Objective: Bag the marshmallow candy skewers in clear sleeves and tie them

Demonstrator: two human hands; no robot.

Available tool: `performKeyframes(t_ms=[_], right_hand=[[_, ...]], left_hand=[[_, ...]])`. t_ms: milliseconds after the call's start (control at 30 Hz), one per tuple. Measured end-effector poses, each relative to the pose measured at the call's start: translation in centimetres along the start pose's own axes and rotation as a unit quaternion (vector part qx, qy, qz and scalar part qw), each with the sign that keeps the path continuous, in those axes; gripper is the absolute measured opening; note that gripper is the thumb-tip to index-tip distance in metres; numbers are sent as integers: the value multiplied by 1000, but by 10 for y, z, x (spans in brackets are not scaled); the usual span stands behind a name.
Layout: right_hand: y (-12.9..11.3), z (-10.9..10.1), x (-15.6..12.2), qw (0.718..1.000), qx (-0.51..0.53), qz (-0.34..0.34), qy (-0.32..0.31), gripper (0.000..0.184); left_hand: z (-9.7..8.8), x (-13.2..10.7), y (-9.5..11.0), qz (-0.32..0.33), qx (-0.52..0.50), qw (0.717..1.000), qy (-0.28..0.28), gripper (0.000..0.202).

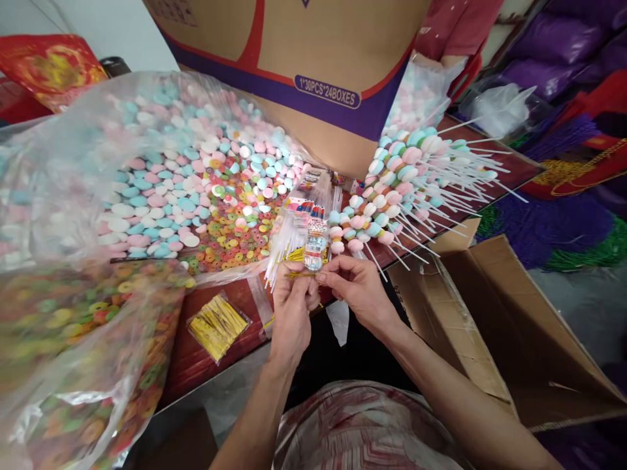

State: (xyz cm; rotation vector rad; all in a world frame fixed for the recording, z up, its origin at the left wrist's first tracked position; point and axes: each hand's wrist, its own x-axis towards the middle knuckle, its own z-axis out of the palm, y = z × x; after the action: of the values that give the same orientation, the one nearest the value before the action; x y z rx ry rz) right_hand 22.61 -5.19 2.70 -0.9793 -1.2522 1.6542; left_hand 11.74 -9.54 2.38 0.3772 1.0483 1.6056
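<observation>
My left hand (pixel 294 307) and my right hand (pixel 355 287) meet at the table's front edge, fingers pinched on a thin gold twist tie (pixel 300 275) at the neck of a clear packet holding a candy skewer (pixel 315 245). The packet points away from me. Just right of it lies a pile of marshmallow skewers (pixel 396 189) with white sticks fanning to the right. A small bag of gold twist ties (pixel 216 324) lies on the table to the left of my left hand.
Big clear bags of pastel marshmallows (pixel 161 170) and coloured ring candies (pixel 230 235) cover the red table (pixel 196 359). A large cardboard box (pixel 304 72) stands behind. An open carton (pixel 494 326) sits at the right. A person in red (pixel 455 29) is at the back.
</observation>
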Motion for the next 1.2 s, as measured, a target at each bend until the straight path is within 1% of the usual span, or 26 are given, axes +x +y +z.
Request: performKeyframes(t_ms=[67, 167, 233, 300, 367, 400, 467, 533, 600, 667, 733, 800, 833, 867, 900, 967, 1000, 1033, 1100, 1167, 1200], right_hand=[[0, 0, 0, 999, 28, 14, 14, 19], [-4, 1, -1, 998, 33, 11, 44, 21], [-7, 2, -3, 997, 27, 6, 69, 23], [-8, 5, -5, 996, 17, 2, 90, 24], [-7, 7, -7, 996, 11, 1, 93, 25], [-6, 8, -7, 996, 12, 2, 85, 25], [-4, 7, -9, 998, 22, 2, 59, 24], [-2, 4, -9, 999, 28, -7, 34, 22], [-3, -3, -8, 999, 26, -27, 6, 20], [-6, -13, -7, 998, 17, -51, -40, 21], [-12, -23, -7, 992, -21, -69, -100, 20], [-18, -31, -8, 980, -101, -90, -147, 18], [-19, -33, -8, 971, -148, -107, -155, 16], [-20, -34, -9, 961, -194, -127, -151, 13], [-19, -33, -11, 952, -234, -149, -132, 11], [-15, -28, -13, 940, -283, -179, -70, 9], [-13, -25, -14, 941, -286, -178, -40, 9], [-11, -23, -14, 947, -273, -165, -19, 9], [-8, -19, -13, 970, -213, -112, -7, 5], [-7, -18, -11, 991, -129, -38, -27, 5], [-7, -18, -9, 996, -84, -3, -35, 6]], left_hand=[[3, -1, -5, 12, 14, 1000, -17, 20], [4, -4, -12, 47, 44, 997, -34, 15], [5, -5, -16, 89, 85, 992, -29, 14], [7, -6, -19, 127, 123, 984, -12, 15], [10, -5, -20, 137, 127, 982, 2, 16], [11, -4, -19, 125, 111, 986, 4, 17], [13, -2, -14, 72, 54, 996, -3, 21], [13, 0, -7, -22, -19, 999, -26, 24], [10, 1, 1, -131, -92, 985, -58, 27], [5, 2, 7, -219, -146, 960, -91, 31], [1, 0, 12, -274, -167, 939, -124, 34], [1, -1, 14, -295, -142, 932, -157, 33], [2, -2, 13, -292, -113, 935, -169, 31], [4, -3, 12, -273, -77, 944, -170, 30], [6, -4, 11, -238, -37, 957, -161, 28], [12, -6, 5, -135, 41, 983, -115, 24], [14, -8, 1, -78, 77, 990, -90, 22], [15, -9, -2, -27, 112, 991, -72, 21], [15, -10, -9, 40, 170, 982, -64, 20], [13, -10, -14, 66, 201, 975, -65, 21], [12, -9, -15, 64, 199, 976, -63, 22]])
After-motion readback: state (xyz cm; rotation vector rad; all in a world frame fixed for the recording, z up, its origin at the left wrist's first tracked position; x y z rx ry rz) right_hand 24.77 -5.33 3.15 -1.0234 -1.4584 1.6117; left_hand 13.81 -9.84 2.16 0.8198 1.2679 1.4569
